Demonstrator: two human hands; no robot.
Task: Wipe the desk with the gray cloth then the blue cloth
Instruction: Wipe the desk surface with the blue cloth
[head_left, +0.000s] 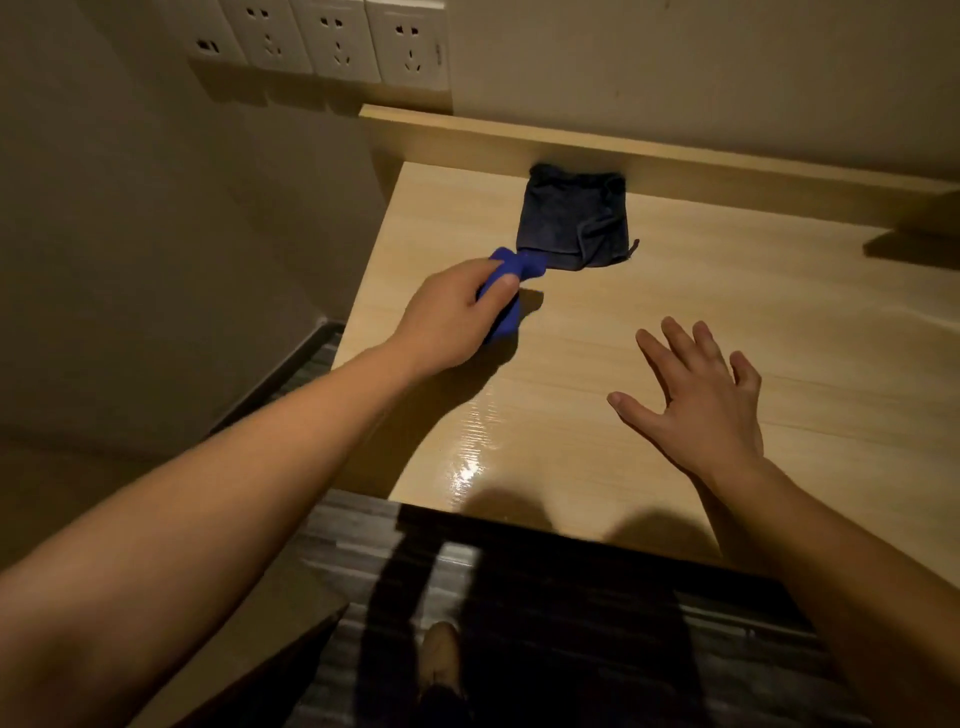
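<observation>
Dim, warm-lit corner of a room, seen from the head camera. Pale wood-grain table (675, 322) against a beige wall, with a raised wooden ledge (571, 150) along its back edge. Row of white wall sockets (332, 41) above and left of the ledge. Dark striped floor (519, 623) below the near edge, with a shoe (439, 654) visible on it.

Gray cloth (574, 218) folded into a rough square, lying flat at the back of the table, its far edge touching the ledge. Blue cloth (511, 291) bunched up just in front of the gray one, its upper end touching or overlapping the gray cloth's near-left corner.

Left hand (452, 317) clamped around the blue cloth, thumb pressed on top, fabric sticking out above and below the fist, near the table's left edge. Right hand (696, 400) empty, fingers spread wide, palm down over the bare table surface to the right, well apart from both cloths; contact with the wood not certain. Glossy reflection on the table near its front edge, between the two forearms.
</observation>
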